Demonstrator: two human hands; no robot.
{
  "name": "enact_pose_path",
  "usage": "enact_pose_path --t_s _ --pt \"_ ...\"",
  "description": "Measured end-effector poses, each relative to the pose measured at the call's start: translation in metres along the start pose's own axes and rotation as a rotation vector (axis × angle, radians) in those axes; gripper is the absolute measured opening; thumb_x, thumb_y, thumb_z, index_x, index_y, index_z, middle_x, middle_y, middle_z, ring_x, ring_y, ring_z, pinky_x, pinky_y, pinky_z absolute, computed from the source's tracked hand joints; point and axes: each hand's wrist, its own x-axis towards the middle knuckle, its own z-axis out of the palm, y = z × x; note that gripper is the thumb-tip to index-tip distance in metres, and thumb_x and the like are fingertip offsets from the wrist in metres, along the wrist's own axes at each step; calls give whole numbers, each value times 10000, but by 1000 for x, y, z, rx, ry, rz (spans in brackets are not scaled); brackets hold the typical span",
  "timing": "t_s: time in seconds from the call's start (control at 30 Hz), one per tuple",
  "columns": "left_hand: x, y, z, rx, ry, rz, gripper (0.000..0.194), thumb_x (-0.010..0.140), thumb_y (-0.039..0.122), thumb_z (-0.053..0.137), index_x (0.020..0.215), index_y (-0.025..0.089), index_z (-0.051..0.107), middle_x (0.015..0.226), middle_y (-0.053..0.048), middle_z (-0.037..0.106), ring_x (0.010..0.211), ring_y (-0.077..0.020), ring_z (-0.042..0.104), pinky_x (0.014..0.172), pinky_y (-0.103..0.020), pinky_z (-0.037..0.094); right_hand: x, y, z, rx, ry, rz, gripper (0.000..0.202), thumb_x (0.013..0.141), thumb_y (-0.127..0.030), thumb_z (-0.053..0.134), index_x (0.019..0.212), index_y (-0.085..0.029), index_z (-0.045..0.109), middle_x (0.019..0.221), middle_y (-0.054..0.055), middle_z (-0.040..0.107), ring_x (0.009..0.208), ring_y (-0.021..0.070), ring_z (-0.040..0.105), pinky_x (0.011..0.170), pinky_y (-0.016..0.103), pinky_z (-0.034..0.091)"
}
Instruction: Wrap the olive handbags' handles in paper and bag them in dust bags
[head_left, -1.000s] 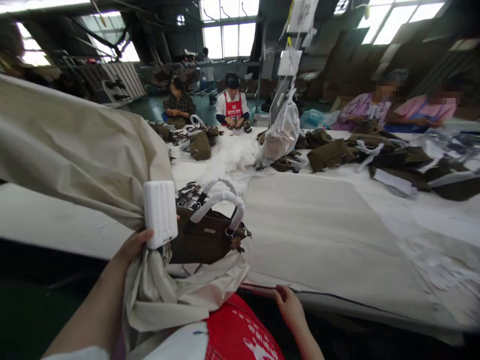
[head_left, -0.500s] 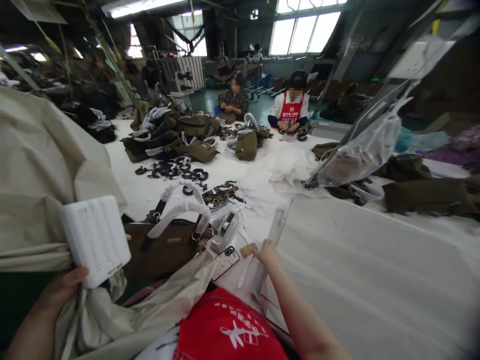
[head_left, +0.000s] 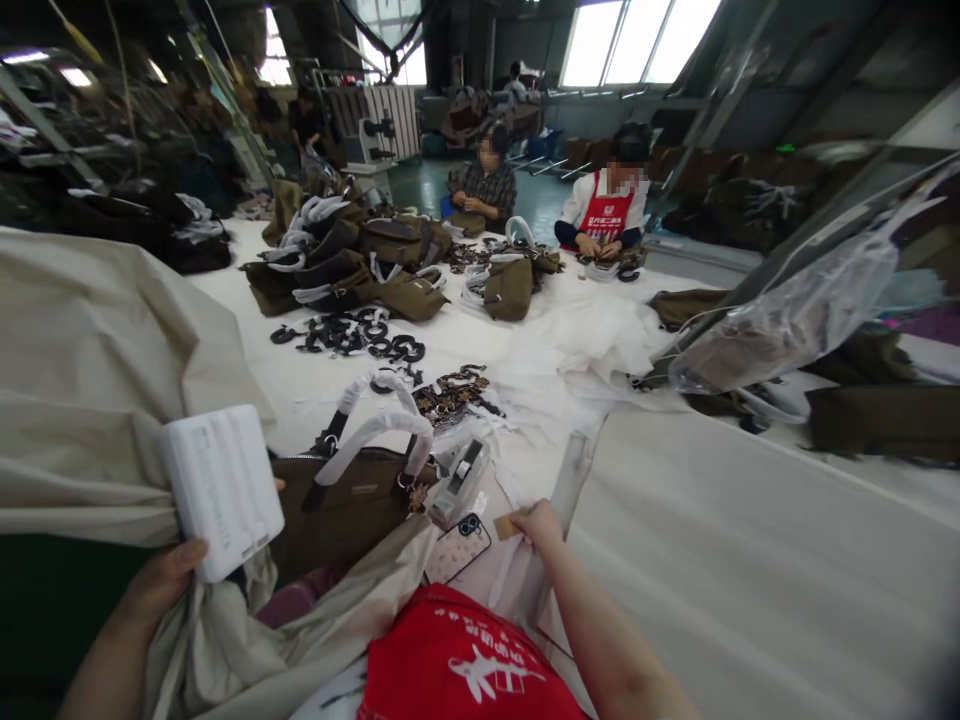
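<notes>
My left hand (head_left: pixel 169 580) grips a white power bank (head_left: pixel 221 490), thumb on its near edge and a fingertip showing at its far side. Beige cloth (head_left: pixel 202 640) hangs behind and under it. With my right hand (head_left: pixel 538 524) I pinch a small tan card-like piece (head_left: pixel 510 524) over the table. A patterned phone (head_left: pixel 459 552) lies just left of that hand. Beyond the phone sits a tape dispenser (head_left: pixel 459 482), its front wrapped in something clear. The brown handbag (head_left: pixel 337 510) with wrapped white handles (head_left: pixel 382 425) stands between my hands, partly covered by the cloth.
Black rings and straps (head_left: pixel 360 335) and metal-trimmed charms (head_left: pixel 454 390) lie beyond the bag. Olive bags (head_left: pixel 375 260) are heaped farther back. Two people (head_left: pixel 607 205) sit working across the table. A slanted post with a plastic bag (head_left: pixel 787 320) rises at right.
The view has shifted, so most things appear slightly farther right or lower. Both hands keep their holds on the power bank and the tan piece.
</notes>
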Motion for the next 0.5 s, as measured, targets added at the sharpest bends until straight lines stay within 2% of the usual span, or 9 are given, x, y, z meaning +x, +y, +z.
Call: enact_pose_path --t_s 0.07,0.17,0.23,0.33,0.4,0.5 --pt "12 -7 2 17 16 27 801 370 504 825 1090 166 731 805 -80 779 1350 -412 402 1151 -435 306 -8 5 1 56 -1 21 278 903 -390 623 1017 -137 634 994 54 668 889 178 643 820 381 530" --pt "32 -11 8 60 -20 56 755 373 555 791 1020 168 739 804 -94 778 1305 -442 454 1147 -463 309 -21 12 2 160 17 32 227 916 -356 620 966 -135 644 968 40 671 879 168 645 815 370 538" --pt "44 -8 10 113 -32 57 826 329 581 778 1030 146 726 757 -107 769 1266 -466 487 1142 -477 320 -30 16 3 241 29 40 213 916 -342 623 953 -133 647 951 33 673 859 163 649 801 360 545" --pt "57 2 13 201 -46 -2 1014 170 564 776 1067 100 698 654 -110 741 1189 -497 537 1130 -495 347 -43 17 4 376 57 50 217 922 -332 616 998 -129 642 973 37 672 866 164 652 788 356 553" --pt "61 11 13 231 -73 -45 1110 81 525 779 1082 58 677 608 -107 723 1143 -501 562 1119 -494 372 -52 14 7 463 63 44 235 931 -332 604 1047 -131 633 1005 46 668 881 167 653 783 352 557" --pt "61 20 9 254 -82 -26 1145 52 556 772 1065 34 664 599 -102 713 1128 -485 571 1124 -471 376 -65 2 18 555 13 24 234 930 -324 608 1059 -130 628 998 44 666 852 157 654 750 333 565"
